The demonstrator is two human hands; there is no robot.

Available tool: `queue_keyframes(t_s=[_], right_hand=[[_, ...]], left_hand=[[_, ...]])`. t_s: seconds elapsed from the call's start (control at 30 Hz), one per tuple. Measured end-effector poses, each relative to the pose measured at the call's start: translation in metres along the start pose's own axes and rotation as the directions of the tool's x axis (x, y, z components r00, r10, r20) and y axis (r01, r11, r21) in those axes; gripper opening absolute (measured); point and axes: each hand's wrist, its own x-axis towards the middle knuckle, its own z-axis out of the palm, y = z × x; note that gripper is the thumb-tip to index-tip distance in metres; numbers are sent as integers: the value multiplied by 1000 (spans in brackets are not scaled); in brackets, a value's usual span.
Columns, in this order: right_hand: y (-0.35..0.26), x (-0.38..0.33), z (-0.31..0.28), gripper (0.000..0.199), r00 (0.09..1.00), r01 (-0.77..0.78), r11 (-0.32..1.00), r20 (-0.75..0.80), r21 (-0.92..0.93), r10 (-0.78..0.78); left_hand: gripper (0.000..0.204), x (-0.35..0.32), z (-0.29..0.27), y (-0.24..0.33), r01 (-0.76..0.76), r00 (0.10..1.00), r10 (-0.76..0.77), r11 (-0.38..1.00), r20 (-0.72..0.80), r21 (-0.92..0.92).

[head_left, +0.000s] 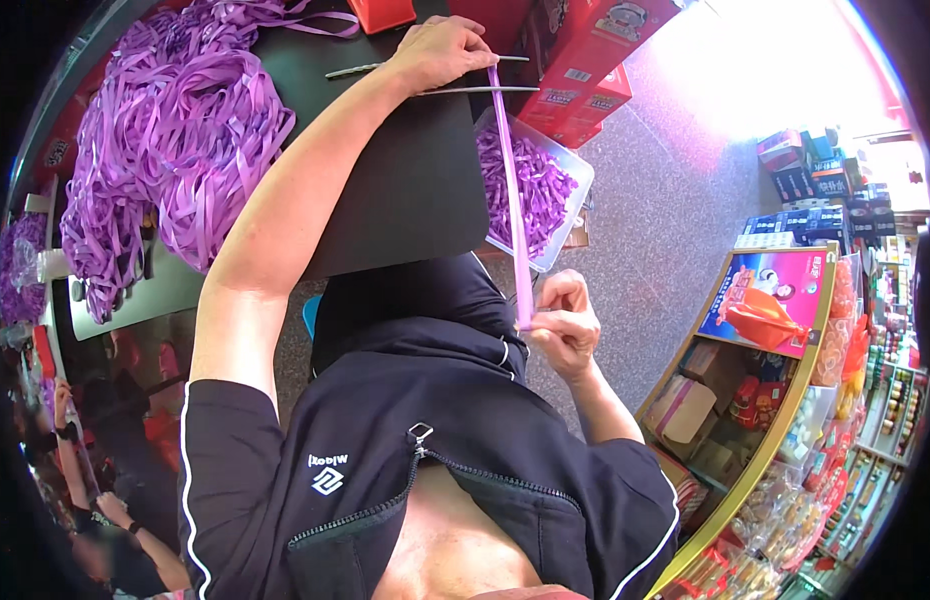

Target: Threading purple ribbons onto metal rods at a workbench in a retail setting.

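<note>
A purple ribbon [511,170] runs taut between my two hands, from the far edge of the dark table [405,190] back toward my body. My left hand [440,52] is closed, pinching its far end beside two thin metal rods [475,90] that jut past the table's right side. The ribbon crosses these rods. My right hand [567,325] pinches the near end between thumb and fingers, off the table's near right corner. Under the ribbon stands a clear plastic bin [575,175] holding many short purple ribbon pieces [538,190].
A big tangled heap of purple ribbon [185,140] covers the table's left side. An orange-red object [383,12] sits at the far edge. Red cartons [585,60] stack beyond the bin. At right are a glass display case [730,390] and shelves of packaged goods [885,400].
</note>
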Motion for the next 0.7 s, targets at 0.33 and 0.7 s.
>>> queue_keyframes(t_s=[0.33, 0.7], right_hand=[[-19, 99, 3, 35, 911, 413, 846, -152, 339, -383], [-46, 131, -20, 40, 887, 451, 866, -219, 216, -407]], left_hand=[[28, -3, 0, 1, 11, 1000, -12, 1000, -24, -27], [30, -4, 0, 2, -10, 999, 9, 1000, -42, -29]])
